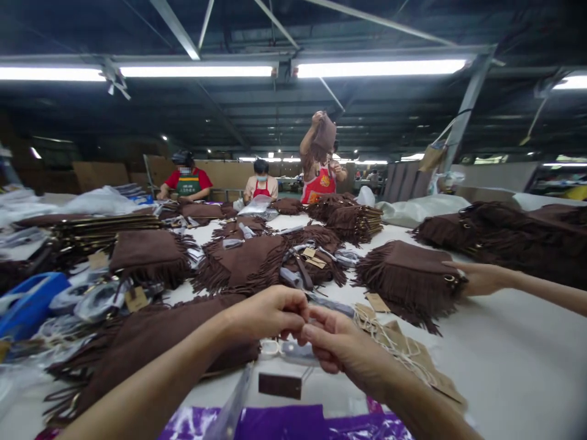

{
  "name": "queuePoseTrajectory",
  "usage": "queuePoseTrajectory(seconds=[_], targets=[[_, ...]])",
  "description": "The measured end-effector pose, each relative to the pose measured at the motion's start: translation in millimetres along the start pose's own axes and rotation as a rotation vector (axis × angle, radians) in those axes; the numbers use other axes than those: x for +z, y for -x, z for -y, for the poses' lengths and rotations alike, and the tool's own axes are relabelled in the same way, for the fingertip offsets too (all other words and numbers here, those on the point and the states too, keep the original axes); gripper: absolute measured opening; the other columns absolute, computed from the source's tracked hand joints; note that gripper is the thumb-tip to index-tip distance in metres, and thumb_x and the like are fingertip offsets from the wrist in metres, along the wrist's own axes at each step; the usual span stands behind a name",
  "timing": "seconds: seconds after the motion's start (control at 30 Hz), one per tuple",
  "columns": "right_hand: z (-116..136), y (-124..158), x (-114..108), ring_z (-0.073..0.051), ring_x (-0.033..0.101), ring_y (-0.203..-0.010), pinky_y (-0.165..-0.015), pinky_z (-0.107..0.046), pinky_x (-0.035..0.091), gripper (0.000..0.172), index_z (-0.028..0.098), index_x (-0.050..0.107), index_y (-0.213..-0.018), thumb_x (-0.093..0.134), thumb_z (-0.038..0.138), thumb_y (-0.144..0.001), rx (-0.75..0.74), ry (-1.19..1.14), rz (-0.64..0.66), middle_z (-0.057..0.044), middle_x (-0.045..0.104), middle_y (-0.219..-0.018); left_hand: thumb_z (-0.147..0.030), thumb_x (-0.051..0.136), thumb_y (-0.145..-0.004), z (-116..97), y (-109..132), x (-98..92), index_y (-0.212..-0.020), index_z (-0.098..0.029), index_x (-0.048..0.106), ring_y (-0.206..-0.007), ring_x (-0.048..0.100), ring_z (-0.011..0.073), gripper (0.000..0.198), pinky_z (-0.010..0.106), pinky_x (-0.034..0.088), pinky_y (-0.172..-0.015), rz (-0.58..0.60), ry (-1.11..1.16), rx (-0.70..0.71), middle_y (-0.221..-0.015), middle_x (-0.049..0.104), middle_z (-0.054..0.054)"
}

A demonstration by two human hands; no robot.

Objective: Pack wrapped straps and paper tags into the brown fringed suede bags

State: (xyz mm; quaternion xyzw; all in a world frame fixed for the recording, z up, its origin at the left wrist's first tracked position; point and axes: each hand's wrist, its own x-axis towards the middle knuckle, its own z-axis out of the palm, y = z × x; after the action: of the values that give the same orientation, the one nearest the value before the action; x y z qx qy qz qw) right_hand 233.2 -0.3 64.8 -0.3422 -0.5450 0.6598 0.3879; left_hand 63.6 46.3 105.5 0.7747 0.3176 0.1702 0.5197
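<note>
My left hand (268,313) and my right hand (339,345) meet above the white table (504,366), fingers pinched together on a small item I cannot make out, perhaps a thin string or clear wrapper. Under them lies a brown fringed suede bag (151,336), a clear packet (287,349) and a dark brown tag (279,385). A pile of kraft paper tags with strings (403,351) lies just right of my right hand.
Another person's hand (479,278) reaches from the right onto a fringed bag (406,275). Several more brown fringed bags are stacked across the table. Three workers in aprons stand at the far end. A blue container (27,302) sits at left, purple plastic (293,423) at the near edge.
</note>
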Motion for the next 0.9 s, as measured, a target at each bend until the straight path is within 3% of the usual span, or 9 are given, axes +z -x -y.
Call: queuePoseTrajectory(seconds=[0.07, 0.17, 0.3, 0.4, 0.47, 0.6, 0.73, 0.83, 0.9], targets=[[-11.7, -13.4, 0.1, -0.004, 0.026, -0.044, -0.04, -0.018, 0.019, 0.038, 0.017, 0.059, -0.08, 0.072, 0.053, -0.073, -0.012, 0.134, -0.048, 0.008, 0.047, -0.062, -0.018, 0.052, -0.072, 15.6, 9.5, -3.4, -0.076, -0.018, 0.053, -0.052, 0.049, 0.0095, 0.005, 0.02, 0.037, -0.048, -0.02, 0.031, -0.052, -0.062, 0.057, -0.004], [-26.0, -31.1, 0.7, -0.008, 0.031, -0.05, -0.047, -0.022, 0.024, 0.036, 0.018, 0.059, -0.064, 0.068, 0.051, -0.074, -0.097, 0.398, -0.119, 0.007, 0.042, -0.056, -0.022, 0.048, -0.077, 40.3, 19.8, -2.5, -0.08, -0.019, 0.051, -0.044, 0.046, 0.009, 0.005, 0.019, 0.034, -0.043, -0.094, 0.077, -0.098, -0.057, 0.054, -0.006], [-42.2, -48.8, 1.5, -0.013, 0.039, -0.056, -0.056, -0.026, 0.03, 0.033, 0.017, 0.063, -0.061, 0.063, 0.047, -0.076, -0.136, 0.492, -0.126, 0.004, 0.046, -0.056, -0.022, 0.043, -0.083, 70.0, 25.3, -4.4, -0.085, -0.02, 0.05, -0.044, 0.045, 0.0099, 0.008, 0.02, 0.035, -0.043, -0.186, 0.069, -0.095, -0.058, 0.054, -0.005], [-50.1, -54.5, -3.7, -0.014, 0.041, -0.058, -0.057, -0.027, 0.03, 0.031, 0.015, 0.068, -0.068, 0.062, 0.045, -0.076, -0.11, 0.497, -0.092, 0.002, 0.05, -0.06, -0.02, 0.045, -0.084, 85.7, 28.6, -11.0, -0.087, -0.019, 0.057, -0.069, 0.057, 0.016, 0.012, 0.027, 0.045, -0.064, -0.188, -0.261, -0.001, -0.074, 0.062, 0.002], [-53.0, -53.5, -10.1, -0.013, 0.041, -0.06, -0.058, -0.026, 0.03, 0.032, 0.015, 0.067, -0.068, 0.064, 0.046, -0.076, -0.092, 0.476, -0.083, 0.002, 0.049, -0.06, -0.02, 0.058, -0.078, 92.7, 30.3, -12.4, -0.088, -0.018, 0.062, -0.089, 0.057, 0.0219, 0.011, 0.033, 0.044, -0.079, -0.128, -0.592, 0.072, -0.091, 0.064, 0.005], [-58.0, -41.9, -23.8, -0.01, 0.034, -0.056, -0.053, -0.022, 0.026, 0.038, 0.016, 0.06, -0.068, 0.07, 0.052, -0.076, -0.018, 0.34, -0.06, 0.005, 0.042, -0.059, -0.018, 0.065, -0.071, 101.8, 27.0, -4.6, -0.09, -0.018, 0.063, -0.093, 0.054, 0.0245, 0.019, 0.033, 0.041, -0.08, -0.096, -0.844, -0.019, -0.102, 0.062, 0.008], [-67.5, -32.5, -27.6, -0.006, 0.033, -0.044, -0.044, -0.019, 0.024, 0.044, 0.019, 0.054, -0.071, 0.07, 0.059, -0.076, 0.108, 0.143, 0.083, 0.008, 0.04, -0.053, -0.012, 0.056, -0.075, 109.8, 18.0, -1.9, -0.075, -0.019, 0.055, -0.078, 0.051, 0.0168, 0.006, 0.026, 0.036, -0.068, -0.271, -0.606, -0.082, -0.082, 0.06, 0.001], [-76.4, -35.1, -20.7, -0.007, 0.043, -0.046, -0.044, -0.018, 0.029, 0.046, 0.018, 0.054, -0.074, 0.07, 0.061, -0.075, 0.168, 0.105, 0.197, 0.006, 0.049, -0.055, -0.019, 0.055, -0.077, 118.9, 13.6, -8.9, -0.068, -0.019, 0.048, -0.065, 0.046, 0.0128, 0.011, 0.023, 0.032, -0.059, -0.396, -0.218, -0.106, -0.067, 0.052, -0.004], [-82.7, -41.2, -14.0, -0.007, 0.04, -0.044, -0.042, -0.017, 0.027, 0.046, 0.019, 0.054, -0.075, 0.069, 0.062, -0.075, 0.191, 0.135, 0.158, 0.006, 0.049, -0.056, -0.028, 0.057, -0.076, 125.9, 12.0, -14.5, -0.067, -0.019, 0.047, -0.061, 0.042, 0.0114, 0.016, 0.022, 0.031, -0.056, -0.484, 0.065, -0.114, -0.062, 0.048, -0.005]])
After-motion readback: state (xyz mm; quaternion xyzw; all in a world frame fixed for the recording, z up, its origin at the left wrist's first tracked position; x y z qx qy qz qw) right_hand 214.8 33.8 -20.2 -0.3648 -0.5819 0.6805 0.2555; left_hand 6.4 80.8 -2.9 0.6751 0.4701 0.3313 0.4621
